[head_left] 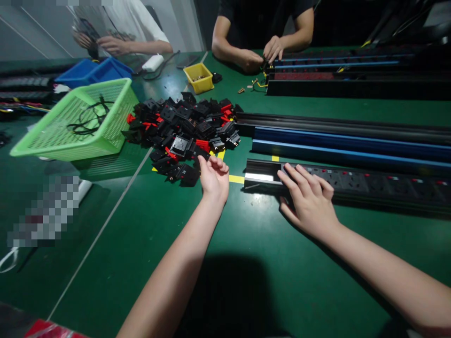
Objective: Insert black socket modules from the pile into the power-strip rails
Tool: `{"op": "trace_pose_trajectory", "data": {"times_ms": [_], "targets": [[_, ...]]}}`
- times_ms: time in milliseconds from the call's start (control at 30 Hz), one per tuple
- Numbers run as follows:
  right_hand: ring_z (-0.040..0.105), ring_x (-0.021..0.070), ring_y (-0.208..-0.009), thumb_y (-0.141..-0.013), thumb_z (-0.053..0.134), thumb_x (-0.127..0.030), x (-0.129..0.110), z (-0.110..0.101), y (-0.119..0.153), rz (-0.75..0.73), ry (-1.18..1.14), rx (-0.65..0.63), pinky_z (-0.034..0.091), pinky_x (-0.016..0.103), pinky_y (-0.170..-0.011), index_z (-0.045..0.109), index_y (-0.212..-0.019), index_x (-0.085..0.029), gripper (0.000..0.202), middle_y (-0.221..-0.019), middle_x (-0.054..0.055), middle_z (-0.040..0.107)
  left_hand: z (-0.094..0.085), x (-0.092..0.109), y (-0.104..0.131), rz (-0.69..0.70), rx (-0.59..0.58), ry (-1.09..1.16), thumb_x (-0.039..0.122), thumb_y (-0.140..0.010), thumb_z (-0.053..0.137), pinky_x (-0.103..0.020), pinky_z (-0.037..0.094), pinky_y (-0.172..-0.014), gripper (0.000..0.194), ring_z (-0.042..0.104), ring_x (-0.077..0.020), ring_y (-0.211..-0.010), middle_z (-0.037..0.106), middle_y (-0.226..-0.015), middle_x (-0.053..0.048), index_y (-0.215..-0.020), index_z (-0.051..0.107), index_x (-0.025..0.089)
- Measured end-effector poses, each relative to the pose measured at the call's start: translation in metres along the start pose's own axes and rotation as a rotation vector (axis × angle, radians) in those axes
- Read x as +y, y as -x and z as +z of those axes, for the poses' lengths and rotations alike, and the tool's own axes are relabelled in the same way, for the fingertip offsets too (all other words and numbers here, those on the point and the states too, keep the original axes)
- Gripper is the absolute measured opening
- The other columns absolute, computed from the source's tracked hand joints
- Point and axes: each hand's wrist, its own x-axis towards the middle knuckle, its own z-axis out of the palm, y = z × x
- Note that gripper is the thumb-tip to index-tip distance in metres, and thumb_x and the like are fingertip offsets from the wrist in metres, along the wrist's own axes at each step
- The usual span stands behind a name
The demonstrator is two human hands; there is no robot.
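A heap of black and red socket modules (183, 122) lies on the green table. At its near edge is my left hand (215, 179), palm turned up and fingers curled; whether they hold a module is hidden. My right hand (310, 202) rests with spread fingers on a long black rail (262, 176), near its left end. Socket modules (373, 182) sit in a row inside this rail, to the right of the hand, and the rail's left end shows a bare channel. Just behind it lies a blue rail (317, 149), with dark rails beyond.
A green basket (116, 108) with a black cable stands left of the heap. Beyond are a yellow bin (199, 79), blue trays (93, 71) and two people's hands at work. More rails (352, 88) lie at the back right.
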Motion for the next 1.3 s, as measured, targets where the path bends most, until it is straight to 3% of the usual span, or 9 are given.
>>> {"op": "trace_pose_trajectory", "data": {"times_ms": [100, 333, 633, 833, 967, 1067, 1133, 1200, 1300], "targets": [[0.037, 0.0285, -0.146, -0.091, 0.060, -0.032, 0.000, 0.001, 0.000, -0.001, -0.007, 0.003, 0.020, 0.044, -0.114, 0.032, -0.157, -0.025, 0.072, -0.162, 0.007, 0.037, 0.005, -0.001, 0.007, -0.030, -0.025, -0.144, 0.050, -0.104, 0.031, -0.019, 0.031, -0.046, 0.052, 0.034, -0.0058, -0.044, 0.035, -0.055, 0.005, -0.063, 0.040, 0.018], [0.035, 0.0260, -0.148, -0.090, 0.061, -0.031, 0.002, 0.001, 0.000, 0.000, -0.016, -0.002, 0.019, 0.044, -0.114, 0.034, -0.156, -0.025, 0.071, -0.162, 0.006, 0.035, 0.010, 0.004, 0.017, -0.264, -0.085, -0.555, 0.055, -0.097, 0.046, -0.015, 0.019, -0.037, 0.053, 0.029, -0.0020, -0.037, 0.043, -0.049, 0.004, -0.060, 0.044, 0.017], [0.034, 0.0252, -0.148, -0.090, 0.060, -0.033, 0.002, 0.000, 0.000, 0.000, -0.011, -0.008, 0.019, 0.043, -0.114, 0.035, -0.155, -0.025, 0.070, -0.162, 0.005, 0.035, 0.008, 0.018, 0.011, -0.485, -0.080, -0.933, 0.051, -0.100, 0.037, -0.015, 0.012, -0.033, 0.057, 0.024, -0.0002, -0.030, 0.053, -0.050, -0.001, -0.060, 0.054, 0.014], [0.034, 0.0259, -0.148, -0.090, 0.060, -0.032, 0.002, 0.000, 0.000, -0.001, -0.018, -0.015, 0.019, 0.044, -0.115, 0.035, -0.155, -0.024, 0.071, -0.163, 0.006, 0.035, 0.004, 0.034, 0.011, -0.663, -0.181, -0.999, 0.054, -0.098, 0.040, -0.016, 0.011, -0.034, 0.056, 0.024, -0.0006, -0.031, 0.059, -0.055, -0.003, -0.070, 0.063, 0.012], [0.035, 0.0272, -0.147, -0.090, 0.060, -0.032, 0.002, 0.000, 0.001, 0.001, -0.015, -0.009, 0.019, 0.044, -0.115, 0.033, -0.156, -0.025, 0.072, -0.162, 0.007, 0.036, -0.002, 0.040, 0.012, -0.734, -0.285, -1.171, 0.063, -0.094, 0.042, -0.020, 0.007, -0.035, 0.064, 0.022, -0.0031, -0.031, 0.062, -0.054, -0.009, -0.073, 0.071, 0.010], [0.035, 0.0273, -0.147, -0.090, 0.060, -0.032, 0.001, 0.000, 0.001, 0.001, -0.012, -0.013, 0.019, 0.044, -0.115, 0.031, -0.157, -0.025, 0.074, -0.162, 0.006, 0.036, -0.006, 0.045, 0.012, -0.689, -0.380, -1.351, 0.073, -0.090, 0.036, -0.023, 0.006, -0.036, 0.076, 0.026, -0.0066, -0.032, 0.058, -0.048, -0.011, -0.062, 0.072, 0.012], [0.036, 0.0277, -0.147, -0.090, 0.061, -0.032, 0.001, 0.000, 0.000, 0.001, -0.010, -0.011, 0.020, 0.044, -0.115, 0.029, -0.158, -0.026, 0.076, -0.162, 0.007, 0.036, -0.006, 0.051, 0.012, -0.575, -0.427, -1.456, 0.075, -0.089, 0.033, -0.023, 0.011, -0.037, 0.078, 0.030, -0.0089, -0.035, 0.052, -0.044, -0.009, -0.055, 0.068, 0.014], [0.036, 0.0283, -0.146, -0.090, 0.061, -0.031, 0.001, 0.000, 0.000, 0.000, -0.010, -0.007, 0.020, 0.044, -0.114, 0.027, -0.159, -0.026, 0.077, -0.162, 0.007, 0.037, -0.004, 0.058, 0.012, -0.387, -0.450, -1.538, 0.072, -0.090, 0.037, -0.023, 0.019, -0.039, 0.072, 0.035, -0.0106, -0.039, 0.050, -0.047, -0.006, -0.054, 0.065, 0.017], [0.036, 0.0276, -0.146, -0.090, 0.061, -0.032, 0.001, 0.000, 0.000, 0.001, -0.010, -0.010, 0.019, 0.044, -0.114, 0.029, -0.158, -0.026, 0.075, -0.162, 0.007, 0.037, 0.000, 0.069, 0.013, -0.049, -0.364, -1.670, 0.067, -0.085, 0.055, -0.025, 0.026, -0.046, 0.054, 0.041, -0.0136, -0.049, 0.051, -0.055, -0.002, -0.060, 0.062, 0.019]]}}
